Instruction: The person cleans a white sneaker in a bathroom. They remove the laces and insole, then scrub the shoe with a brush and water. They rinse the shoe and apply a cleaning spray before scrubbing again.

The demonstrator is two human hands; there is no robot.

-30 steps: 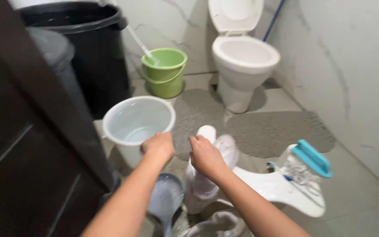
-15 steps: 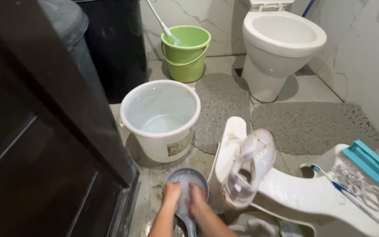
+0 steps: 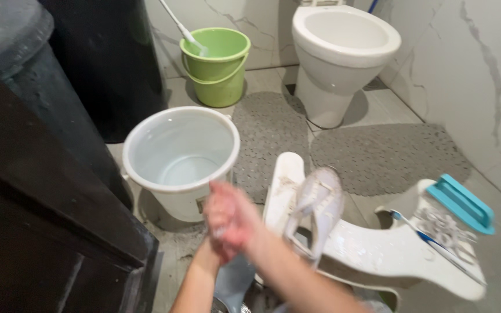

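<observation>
White shoe (image 3: 318, 204) lay propped on the white plastic stool (image 3: 378, 249), just right of both hands, not touched. Right hand (image 3: 230, 213) and left hand (image 3: 215, 246) were pressed together, blurred; grip state unclear. White bucket (image 3: 178, 153) stood just behind-left; blue brush (image 3: 458, 203) on stool's far end
</observation>
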